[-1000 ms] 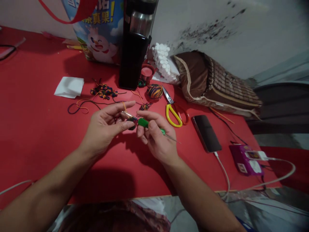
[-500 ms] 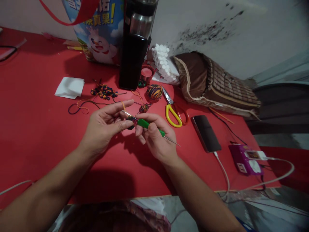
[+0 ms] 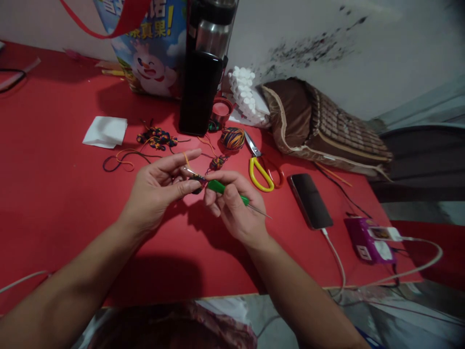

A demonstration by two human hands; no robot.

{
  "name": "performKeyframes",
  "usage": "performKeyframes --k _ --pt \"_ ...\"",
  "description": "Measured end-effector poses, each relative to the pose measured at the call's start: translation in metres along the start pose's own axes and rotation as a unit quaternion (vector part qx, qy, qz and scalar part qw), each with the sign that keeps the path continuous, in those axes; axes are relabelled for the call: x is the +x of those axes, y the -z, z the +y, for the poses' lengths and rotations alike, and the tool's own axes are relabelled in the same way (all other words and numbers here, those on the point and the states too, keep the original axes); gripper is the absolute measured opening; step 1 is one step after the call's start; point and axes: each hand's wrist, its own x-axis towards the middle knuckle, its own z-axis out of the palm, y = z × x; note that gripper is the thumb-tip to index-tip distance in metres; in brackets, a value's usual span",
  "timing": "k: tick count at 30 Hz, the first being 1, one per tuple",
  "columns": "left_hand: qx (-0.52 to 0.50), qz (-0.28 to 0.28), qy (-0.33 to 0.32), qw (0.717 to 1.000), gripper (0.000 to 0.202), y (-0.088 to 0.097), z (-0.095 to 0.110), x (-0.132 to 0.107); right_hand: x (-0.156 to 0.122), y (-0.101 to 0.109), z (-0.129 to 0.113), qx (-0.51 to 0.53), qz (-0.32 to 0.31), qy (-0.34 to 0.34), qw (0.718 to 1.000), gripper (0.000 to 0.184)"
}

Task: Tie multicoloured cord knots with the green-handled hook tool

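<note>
Between thumb and fingers, my left hand [image 3: 160,186] pinches a small dark multicoloured crochet piece [image 3: 196,184]. An orange strand of yarn [image 3: 186,159] runs over its raised index finger. My right hand [image 3: 240,203] grips a crochet hook by its green handle [image 3: 217,186]; the thin metal tip lies at the crochet piece, and a metal spike sticks out behind the palm. Just beyond the hands lie a small wound bundle of yarn [image 3: 217,163] and a larger multicoloured yarn ball [image 3: 233,138]. A finished-looking knotted piece [image 3: 157,139] rests farther left with loose strands.
Yellow-and-red-handled scissors [image 3: 260,172] lie right of the yarn ball. A charging phone [image 3: 311,201] and a purple box [image 3: 366,240] are at the right. Behind stand a black phone [image 3: 201,92] against a bottle [image 3: 214,34], a printed bag [image 3: 152,68] and a brown cushion [image 3: 327,123]. White paper [image 3: 105,132] lies left.
Both hands keep nearly the same place. The hook has shifted very slightly at the crochet piece, its handle tilting a little.
</note>
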Motion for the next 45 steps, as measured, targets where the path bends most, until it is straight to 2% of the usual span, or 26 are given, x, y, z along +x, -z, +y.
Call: performKeyframes --k 7,19,39,45 --pt "-0.014 -0.016 -0.006 1.0 0.051 -0.0016 -0.0001 0.0002 -0.0005 0.0007 0.0009 -0.004 -0.009 -0.002 1.0 0.027" --pt "0.01 0.0 -0.01 1.0 0.051 0.0005 0.0004 0.0009 -0.0025 -0.0012 -0.0024 -0.025 -0.017 -0.005 1.0 0.028" --pt "0.017 0.01 -0.033 0.999 0.045 0.0005 -0.0004 0.0012 0.0017 -0.0046 -0.0051 0.005 0.012 -0.018 1.0 0.028" --pt "0.006 0.012 -0.033 0.999 0.043 0.0022 -0.0005 0.0026 0.0041 -0.0075 -0.0067 0.033 0.03 -0.047 0.998 0.028"
